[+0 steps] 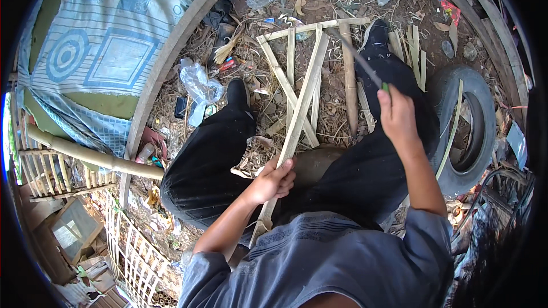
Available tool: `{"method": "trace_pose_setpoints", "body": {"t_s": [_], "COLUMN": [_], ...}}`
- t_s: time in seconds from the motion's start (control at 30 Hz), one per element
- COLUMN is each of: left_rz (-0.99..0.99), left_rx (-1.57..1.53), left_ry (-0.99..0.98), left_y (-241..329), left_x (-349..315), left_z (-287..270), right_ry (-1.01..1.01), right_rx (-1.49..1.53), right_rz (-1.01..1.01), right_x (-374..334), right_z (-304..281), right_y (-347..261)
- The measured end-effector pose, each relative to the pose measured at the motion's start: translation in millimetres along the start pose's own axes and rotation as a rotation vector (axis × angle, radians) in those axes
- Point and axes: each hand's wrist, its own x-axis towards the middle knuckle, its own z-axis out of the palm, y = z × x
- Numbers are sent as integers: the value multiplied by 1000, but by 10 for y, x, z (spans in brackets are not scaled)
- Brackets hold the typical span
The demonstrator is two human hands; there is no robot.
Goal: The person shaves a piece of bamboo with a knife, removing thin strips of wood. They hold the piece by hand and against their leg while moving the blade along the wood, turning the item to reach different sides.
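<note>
My left hand (273, 181) is wrapped round a long pale bamboo strip (299, 108), which slants from beside my body up to the far right between my legs. In my right hand (397, 115), raised over my right thigh, is a long-bladed knife (365, 65) with a green part at its handle. Its blade points away and to the left, apart from the strip. On the ground beyond lie several more bamboo strips (290, 60), some crossing each other. A rounder bamboo stick (349, 77) lies to their right, near my right shoe (375, 34).
An old tyre (485, 131) rests at my right with a thin greenish strip (452, 128) across it. Left are a blue patterned cloth (114, 40), a curved wooden rim (165, 51) and a bamboo lattice (134, 245). Plastic bags (200, 88) and dry leaves litter the dirt.
</note>
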Motion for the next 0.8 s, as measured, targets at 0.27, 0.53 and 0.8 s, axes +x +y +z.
{"method": "trace_pose_setpoints", "body": {"t_s": [0.27,0.53,0.8], "left_rz": [27,21,112], "left_rx": [98,368,-96], "left_ry": [17,-23,-81], "left_y": [87,-225,6], "left_x": [8,-62,-202], "left_z": [154,306,-155], "right_ry": [-397,-118,-40], "right_rx": [53,-231,229], "right_rz": [-323,168,275], "right_x": [-441,486,-25], "right_z": [658,475,-31], "right_y": [-459,717,198]}}
